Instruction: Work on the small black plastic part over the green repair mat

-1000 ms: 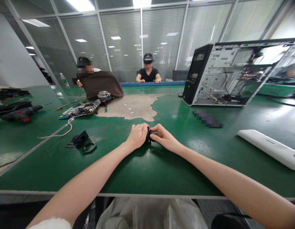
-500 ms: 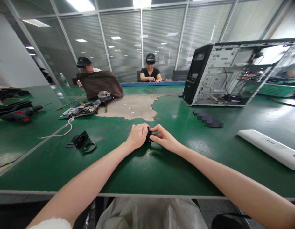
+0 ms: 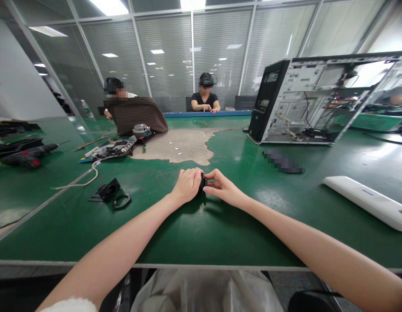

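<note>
Between my two hands is a small black part [image 3: 204, 183], held just above or against the green tabletop; its exact kind is mostly covered by fingers. My left hand [image 3: 187, 184] wraps round it from the left, knuckles up. From the right, the thumb and fingertips of my right hand [image 3: 222, 187] pinch its side. To the left on the table lie a black bracket-like piece with a round opening [image 3: 109, 190] and a black ring [image 3: 122, 201], both apart from my hands.
An open computer case [image 3: 272, 104] stands at the back right, near a white elongated device [image 3: 366, 200]. A circuit board [image 3: 108, 151], a white cable [image 3: 95, 173] and a power drill [image 3: 30, 156] lie left. Two people [image 3: 204, 99] sit across the table.
My hands stay in almost the same place around the black part. The right thumb and fingertips have shifted very slightly on it.
</note>
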Demonstrator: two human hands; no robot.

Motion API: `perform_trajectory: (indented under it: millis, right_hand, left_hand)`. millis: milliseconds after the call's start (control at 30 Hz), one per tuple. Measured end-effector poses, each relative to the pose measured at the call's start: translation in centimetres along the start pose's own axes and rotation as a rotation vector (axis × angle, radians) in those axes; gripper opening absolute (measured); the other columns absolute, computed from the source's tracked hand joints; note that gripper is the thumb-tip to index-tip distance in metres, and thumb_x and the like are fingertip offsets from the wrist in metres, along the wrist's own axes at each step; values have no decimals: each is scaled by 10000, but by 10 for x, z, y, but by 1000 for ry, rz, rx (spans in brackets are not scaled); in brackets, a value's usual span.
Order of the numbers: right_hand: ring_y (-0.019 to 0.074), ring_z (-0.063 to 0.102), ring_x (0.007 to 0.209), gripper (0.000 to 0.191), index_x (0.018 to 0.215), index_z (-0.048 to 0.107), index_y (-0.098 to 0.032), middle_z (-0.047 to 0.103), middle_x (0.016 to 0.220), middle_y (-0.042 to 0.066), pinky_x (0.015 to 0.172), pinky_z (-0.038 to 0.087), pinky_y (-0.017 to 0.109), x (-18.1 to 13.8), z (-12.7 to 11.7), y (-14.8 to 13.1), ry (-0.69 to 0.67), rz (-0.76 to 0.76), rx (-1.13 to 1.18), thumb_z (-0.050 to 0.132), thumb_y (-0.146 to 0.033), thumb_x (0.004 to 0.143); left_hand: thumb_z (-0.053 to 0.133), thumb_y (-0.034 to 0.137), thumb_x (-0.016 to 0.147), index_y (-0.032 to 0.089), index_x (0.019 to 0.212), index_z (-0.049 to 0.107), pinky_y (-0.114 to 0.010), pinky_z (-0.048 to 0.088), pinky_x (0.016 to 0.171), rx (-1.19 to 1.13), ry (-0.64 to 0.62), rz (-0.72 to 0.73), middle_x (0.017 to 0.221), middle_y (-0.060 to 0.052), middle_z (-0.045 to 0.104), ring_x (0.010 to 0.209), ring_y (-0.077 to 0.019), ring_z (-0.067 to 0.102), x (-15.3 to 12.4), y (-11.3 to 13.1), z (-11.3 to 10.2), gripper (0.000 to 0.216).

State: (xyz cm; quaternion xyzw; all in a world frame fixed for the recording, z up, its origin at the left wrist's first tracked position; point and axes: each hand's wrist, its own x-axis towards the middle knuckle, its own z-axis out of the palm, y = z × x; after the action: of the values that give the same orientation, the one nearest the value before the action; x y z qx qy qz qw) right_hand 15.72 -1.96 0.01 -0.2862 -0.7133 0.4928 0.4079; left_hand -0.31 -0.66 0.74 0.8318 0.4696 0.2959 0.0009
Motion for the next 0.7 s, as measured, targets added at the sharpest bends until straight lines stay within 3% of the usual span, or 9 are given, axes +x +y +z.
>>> perform_trajectory:
  millis: [233, 467, 700]
  right_hand:
    - [131, 548, 864, 272, 985, 426, -215, 515, 983, 35, 815, 453, 351, 3, -2, 6, 51, 3, -69, 536, -284, 746]
    - [122, 549, 838, 343, 943, 406, -221, 480, 947, 12, 762, 483, 316, -1, 0, 0, -7, -6, -35, 617, -238, 673]
    - [117, 546, 822, 207, 947, 431, -222, 492, 934, 14, 791, 470, 329, 1, 1, 3, 60, -32, -116, 507, -289, 766]
  left_hand:
    - [125, 250, 891, 198, 943, 489, -297, 312, 745, 9, -4, -1, 893, -18, 590, 849, -148, 515, 0, -1, 2, 371]
    - [117, 251, 894, 197, 928, 489, -297, 311, 750, -2, 0, 8, 879, -15, 588, 837, -146, 519, 0, -1, 0, 377]
    - [120, 248, 891, 195, 941, 490, -300, 309, 762, 7, -11, 6, 913, -21, 587, 856, -149, 516, 0, -2, 1, 376]
